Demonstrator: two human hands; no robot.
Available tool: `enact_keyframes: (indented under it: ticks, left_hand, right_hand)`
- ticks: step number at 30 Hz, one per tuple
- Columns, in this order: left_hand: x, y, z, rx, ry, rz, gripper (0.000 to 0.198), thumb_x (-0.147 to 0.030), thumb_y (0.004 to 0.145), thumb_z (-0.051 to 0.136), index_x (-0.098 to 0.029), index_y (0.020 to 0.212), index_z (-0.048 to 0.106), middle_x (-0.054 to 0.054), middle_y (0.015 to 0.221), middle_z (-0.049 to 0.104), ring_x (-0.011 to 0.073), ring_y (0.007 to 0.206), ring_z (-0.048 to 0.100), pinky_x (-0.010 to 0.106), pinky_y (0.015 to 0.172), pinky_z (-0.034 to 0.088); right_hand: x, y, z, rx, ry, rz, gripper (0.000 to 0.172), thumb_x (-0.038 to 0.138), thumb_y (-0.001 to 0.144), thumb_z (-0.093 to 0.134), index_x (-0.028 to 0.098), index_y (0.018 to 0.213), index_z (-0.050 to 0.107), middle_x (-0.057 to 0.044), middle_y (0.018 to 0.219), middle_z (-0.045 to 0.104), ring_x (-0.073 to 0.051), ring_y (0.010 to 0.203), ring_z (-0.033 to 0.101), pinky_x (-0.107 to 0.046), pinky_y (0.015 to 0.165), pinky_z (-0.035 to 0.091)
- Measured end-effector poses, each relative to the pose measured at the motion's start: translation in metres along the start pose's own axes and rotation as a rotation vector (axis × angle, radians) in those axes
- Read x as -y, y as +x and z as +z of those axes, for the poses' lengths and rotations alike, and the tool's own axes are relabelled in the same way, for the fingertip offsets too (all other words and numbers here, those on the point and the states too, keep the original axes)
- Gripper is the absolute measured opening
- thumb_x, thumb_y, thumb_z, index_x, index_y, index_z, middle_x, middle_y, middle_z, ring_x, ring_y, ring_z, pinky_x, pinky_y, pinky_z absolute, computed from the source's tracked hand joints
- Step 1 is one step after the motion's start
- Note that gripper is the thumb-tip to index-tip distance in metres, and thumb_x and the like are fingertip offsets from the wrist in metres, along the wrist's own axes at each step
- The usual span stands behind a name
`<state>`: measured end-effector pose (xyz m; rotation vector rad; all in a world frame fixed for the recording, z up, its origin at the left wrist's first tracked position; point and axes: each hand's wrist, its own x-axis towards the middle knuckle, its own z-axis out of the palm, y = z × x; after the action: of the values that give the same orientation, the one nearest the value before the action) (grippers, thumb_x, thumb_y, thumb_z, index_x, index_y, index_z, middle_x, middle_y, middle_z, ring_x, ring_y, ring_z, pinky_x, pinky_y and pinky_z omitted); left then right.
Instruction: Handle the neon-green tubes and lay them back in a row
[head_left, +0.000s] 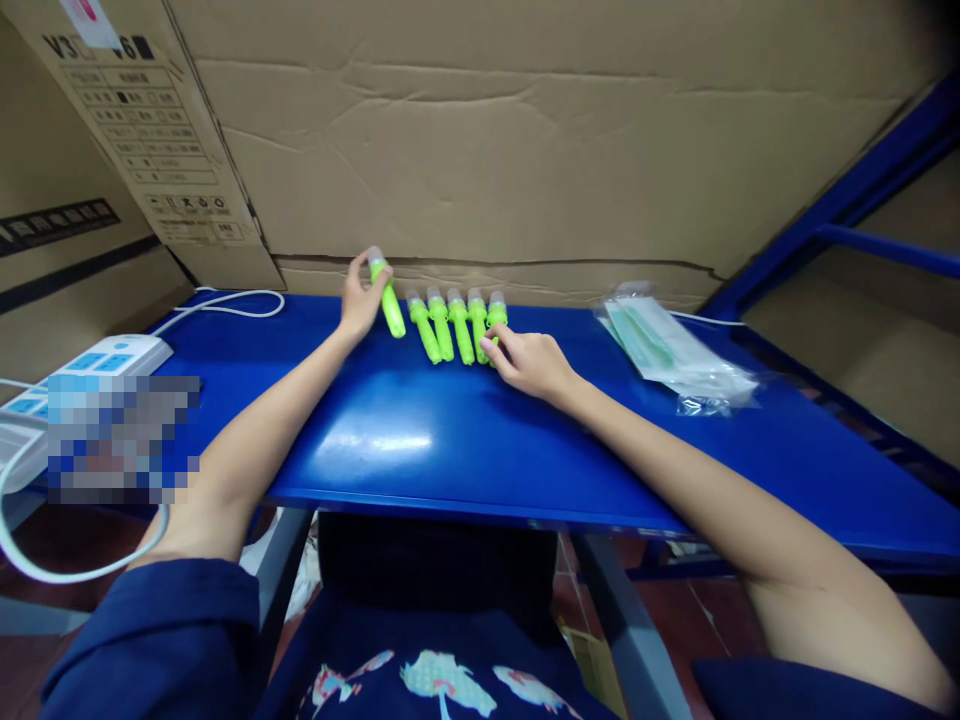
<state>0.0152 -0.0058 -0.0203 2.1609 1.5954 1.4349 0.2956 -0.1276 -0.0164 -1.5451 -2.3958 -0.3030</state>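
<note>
Holding 1 green stick (391, 312) w/ L hand (361, 297), R hand (536, 366) on rightmost (496, 313) of 5 others (460, 335) (grip unclear).

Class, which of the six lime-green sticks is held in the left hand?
The leftmost stick, gripped by the left hand near its pale cap; the other five sticks form a row to its right.

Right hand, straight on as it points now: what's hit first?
Likely the rightmost green tube: the right hand overlaps its lower part in view, but depth leaves actual contact unclear.
</note>
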Motion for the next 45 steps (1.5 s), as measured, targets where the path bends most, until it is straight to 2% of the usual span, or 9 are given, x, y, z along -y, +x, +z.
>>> enact_keyframes:
  ticks: [3,6,13,18,23,29,38,41,45]
  left_hand:
    - [0.015,0.001,-0.008,-0.03,0.068,-0.241,0.061,-0.051,0.094,0.056,-0.015,0.143,0.053,0.018,0.143,0.061,0.0296,0.128,0.061,0.041,0.107,0.049]
    - [0.014,-0.006,-0.012,0.114,0.173,-0.294,0.068,-0.049,0.087,0.063,-0.015,0.145,0.053,0.018,0.141,0.064,0.0337,0.13,0.06,0.045,0.109,0.047]
    - [-0.001,-0.015,-0.008,0.249,0.335,-0.232,0.078,-0.059,0.082,0.062,-0.023,0.15,0.049,0.018,0.133,0.069,0.0413,0.127,0.061,0.053,0.103,0.049]
    - [-0.006,-0.015,-0.005,0.231,0.345,-0.216,0.073,-0.059,0.085,0.058,-0.019,0.146,0.053,0.018,0.125,0.072,0.0391,0.122,0.064,0.049,0.101,0.05]
    - [-0.007,-0.016,-0.004,0.275,0.369,-0.199,0.053,-0.045,0.09,0.056,-0.013,0.132,0.064,0.018,0.111,0.076,0.0337,0.111,0.069,0.041,0.095,0.051]
    - [-0.004,-0.014,-0.001,0.274,0.32,-0.158,0.051,-0.045,0.093,0.052,-0.012,0.13,0.066,0.016,0.102,0.077,0.0323,0.103,0.071,0.039,0.09,0.052]
    - [-0.016,-0.018,-0.005,0.33,0.415,-0.141,0.056,-0.043,0.1,0.037,-0.013,0.143,0.056,0.021,0.118,0.073,0.0373,0.117,0.066,0.048,0.099,0.05]
    - [-0.028,-0.015,-0.01,0.314,0.558,-0.142,0.06,-0.041,0.101,0.034,-0.008,0.149,0.046,0.027,0.121,0.07,0.0423,0.116,0.066,0.055,0.098,0.049]
    - [-0.048,-0.011,-0.014,0.201,0.502,0.003,0.054,-0.035,0.099,0.037,-0.008,0.146,0.045,0.022,0.105,0.071,0.0383,0.107,0.068,0.052,0.094,0.049]
  right_hand:
    - [-0.003,0.001,0.002,0.008,-0.053,0.016,0.041,0.038,0.106,0.033,0.016,0.113,0.067,-0.01,0.095,0.079,-0.025,0.084,0.073,-0.03,0.061,0.027]
    - [-0.005,0.002,0.002,0.018,-0.088,0.03,0.041,0.037,0.107,0.033,0.016,0.112,0.068,-0.011,0.097,0.079,-0.025,0.085,0.073,-0.031,0.061,0.026]
    - [-0.007,0.003,0.001,0.05,-0.121,0.053,0.043,0.038,0.107,0.032,0.016,0.108,0.069,-0.012,0.098,0.078,-0.025,0.086,0.072,-0.03,0.061,0.023]
    - [-0.008,0.004,0.001,0.053,-0.123,0.054,0.045,0.038,0.108,0.03,0.016,0.107,0.07,-0.013,0.098,0.078,-0.026,0.086,0.072,-0.03,0.061,0.024]
    - [-0.008,0.004,0.0,0.063,-0.13,0.057,0.046,0.039,0.108,0.03,0.016,0.108,0.07,-0.014,0.099,0.078,-0.026,0.087,0.072,-0.03,0.061,0.023]
    - [-0.011,0.004,-0.001,0.046,-0.14,0.056,0.045,0.039,0.108,0.03,0.016,0.108,0.07,-0.013,0.101,0.078,-0.026,0.089,0.073,-0.031,0.061,0.023]
    - [-0.013,0.005,-0.002,0.05,-0.149,0.063,0.046,0.038,0.107,0.03,0.016,0.106,0.07,-0.014,0.1,0.078,-0.027,0.088,0.072,-0.031,0.06,0.022]
    - [-0.012,0.004,-0.005,0.04,-0.157,0.079,0.046,0.037,0.106,0.031,0.015,0.106,0.071,-0.015,0.099,0.078,-0.027,0.085,0.071,-0.031,0.06,0.023]
    - [-0.011,0.004,-0.011,0.009,-0.153,0.093,0.045,0.036,0.105,0.031,0.014,0.104,0.07,-0.015,0.097,0.077,-0.027,0.084,0.07,-0.031,0.06,0.023]
